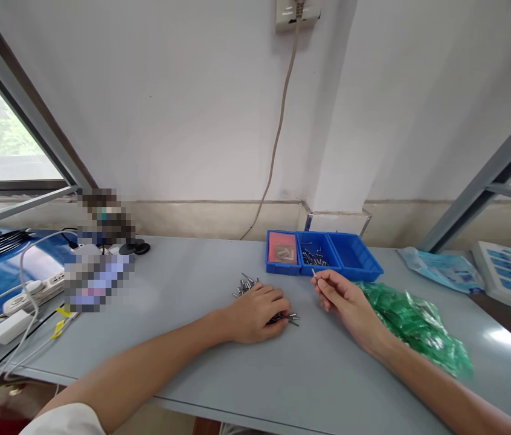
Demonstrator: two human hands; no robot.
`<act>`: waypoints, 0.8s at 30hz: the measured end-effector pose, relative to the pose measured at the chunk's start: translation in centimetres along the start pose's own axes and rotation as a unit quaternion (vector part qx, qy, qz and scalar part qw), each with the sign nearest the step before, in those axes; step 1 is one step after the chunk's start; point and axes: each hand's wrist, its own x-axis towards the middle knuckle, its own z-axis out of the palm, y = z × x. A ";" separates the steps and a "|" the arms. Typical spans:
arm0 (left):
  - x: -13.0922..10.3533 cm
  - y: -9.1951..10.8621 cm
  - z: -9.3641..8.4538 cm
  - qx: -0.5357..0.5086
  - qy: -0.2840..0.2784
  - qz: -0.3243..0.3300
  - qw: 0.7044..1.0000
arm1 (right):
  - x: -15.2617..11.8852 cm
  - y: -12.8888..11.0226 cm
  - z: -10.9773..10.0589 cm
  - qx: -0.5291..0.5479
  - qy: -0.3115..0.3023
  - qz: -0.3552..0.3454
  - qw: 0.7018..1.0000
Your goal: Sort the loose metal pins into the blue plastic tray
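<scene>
My left hand (258, 311) rests on the table, its fingers and thumb curled around part of a pile of small metal pins (245, 284). Some pins stick out between thumb and forefinger, others lie loose behind the hand; how many are under the palm is hidden. Between the thumb and fingertips of my right hand (339, 296) a single metal pin (314, 273) is pinched, pointing up. That hand hovers just in front of a blue three-compartment tray (359, 277). More pins (315, 258) lie in its middle compartment. The left one holds a reddish piece (282, 241), and the right one is bare.
A crumpled green plastic bag (418, 323) lies beside my right forearm. Farther right are a light-blue packet (441, 270) and a white device (509, 275) with blue panels. Power strips (40, 290) and cables crowd the left, near black round caps (142, 248). A wall stands behind.
</scene>
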 end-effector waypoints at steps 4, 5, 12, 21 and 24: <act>0.0 0.0 -0.1 -0.004 0.001 -0.002 1.000 | -0.1 -0.3 0.1 -0.036 0.016 -0.014 0.999; 0.0 0.0 -0.1 -0.004 0.000 -0.002 1.000 | -0.1 -0.3 0.1 -0.043 0.020 -0.016 0.999; 0.1 0.0 -0.1 0.002 -0.002 0.002 1.000 | 0.0 -0.2 0.0 -0.084 0.030 -0.029 0.996; 0.1 0.0 -0.1 0.012 -0.001 0.001 1.000 | 0.1 0.3 -0.2 -0.099 0.028 -0.030 0.994; 0.1 0.1 -0.2 0.012 -0.001 0.002 1.000 | 0.1 0.4 -0.1 -0.094 0.027 -0.030 0.995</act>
